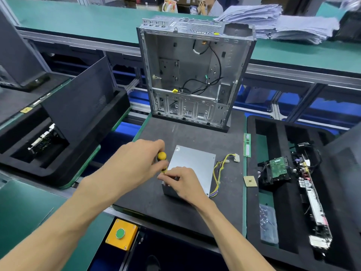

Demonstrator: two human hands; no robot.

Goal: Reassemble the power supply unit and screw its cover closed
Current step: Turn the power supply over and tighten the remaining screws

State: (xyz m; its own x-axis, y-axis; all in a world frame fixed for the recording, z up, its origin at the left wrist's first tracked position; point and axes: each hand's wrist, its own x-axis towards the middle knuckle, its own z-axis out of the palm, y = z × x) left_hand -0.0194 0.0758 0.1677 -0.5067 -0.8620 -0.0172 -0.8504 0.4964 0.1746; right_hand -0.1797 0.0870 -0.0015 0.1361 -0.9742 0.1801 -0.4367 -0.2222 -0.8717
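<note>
Head view: your left hand (140,163) curls round the yellow-handled screwdriver (162,160), whose tip points down at the near left corner of the PSU (192,165). Your right hand (180,181) rests on that same corner, fingers bent and pinching at the screwdriver's shaft. The PSU lies flat on the dark mat (148,200) of the worktop, cover on top, its wire bundle (219,173) trailing off its right side. Behind the PSU stands the open case (195,71).

One power supply unit (192,165), one screwdriver (162,158), two hands.
</note>
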